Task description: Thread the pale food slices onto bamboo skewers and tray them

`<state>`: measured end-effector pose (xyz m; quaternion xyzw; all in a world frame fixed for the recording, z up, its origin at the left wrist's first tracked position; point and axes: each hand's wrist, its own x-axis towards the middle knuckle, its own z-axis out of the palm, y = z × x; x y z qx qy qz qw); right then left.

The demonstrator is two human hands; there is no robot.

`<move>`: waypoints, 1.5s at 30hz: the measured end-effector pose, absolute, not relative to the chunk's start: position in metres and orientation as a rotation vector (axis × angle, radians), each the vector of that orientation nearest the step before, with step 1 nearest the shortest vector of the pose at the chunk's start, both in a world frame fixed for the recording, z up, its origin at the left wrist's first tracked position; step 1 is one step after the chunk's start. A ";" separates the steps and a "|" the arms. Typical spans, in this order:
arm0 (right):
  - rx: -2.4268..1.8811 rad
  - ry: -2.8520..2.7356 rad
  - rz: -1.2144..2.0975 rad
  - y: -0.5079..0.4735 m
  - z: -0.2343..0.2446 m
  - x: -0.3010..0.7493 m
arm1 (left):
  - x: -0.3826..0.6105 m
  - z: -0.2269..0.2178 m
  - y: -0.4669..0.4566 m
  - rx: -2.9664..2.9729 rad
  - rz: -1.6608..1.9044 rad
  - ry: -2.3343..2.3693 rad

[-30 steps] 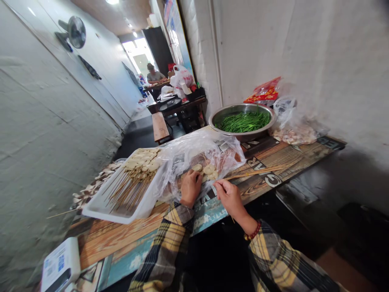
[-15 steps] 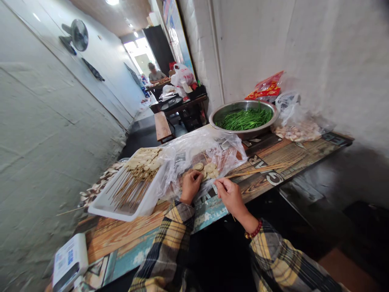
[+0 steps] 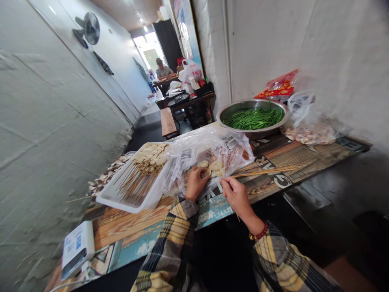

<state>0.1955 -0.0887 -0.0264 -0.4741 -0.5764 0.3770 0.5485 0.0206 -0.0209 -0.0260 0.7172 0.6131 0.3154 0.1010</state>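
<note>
My right hand [image 3: 236, 196] is closed in a pinch on a thin wooden skewer [image 3: 238, 217], whose lower end shows beneath the hand. To its left, my left hand [image 3: 195, 184] has its fingers bent around a pale round slice at the edge of a small pile of slices [image 3: 216, 167]. The pile lies on a clear plastic bag [image 3: 194, 146] spread over the table. Left of the bag, a white tray [image 3: 138, 207] holds many skewers [image 3: 141, 178] with pale food on their far ends. Several bare sticks [image 3: 267, 170] lie to the right.
A steel basin [image 3: 253, 132] of long green vegetables stands at the back, beside a bag of pinkish pieces [image 3: 313, 132]. Brown-and-white pieces [image 3: 106, 174] lie beyond the tray. A white device [image 3: 78, 249] sits at the left table end. A person [image 3: 164, 71] sits far off.
The view has turned slightly left, so everything sits farther right. My left fingers have parted a little and now reach around a slice. My right hand keeps its pinch on the skewer.
</note>
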 end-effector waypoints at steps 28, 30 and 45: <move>-1.101 -1.366 0.904 -0.089 -0.024 0.196 | 0.025 -0.014 -0.023 1.640 1.308 1.535; -1.108 -1.368 0.909 -0.089 -0.025 0.196 | 0.022 -0.009 -0.022 1.604 1.318 1.550; -1.096 -1.479 1.247 -0.094 -0.039 0.211 | 0.008 0.004 -0.026 1.027 1.300 1.131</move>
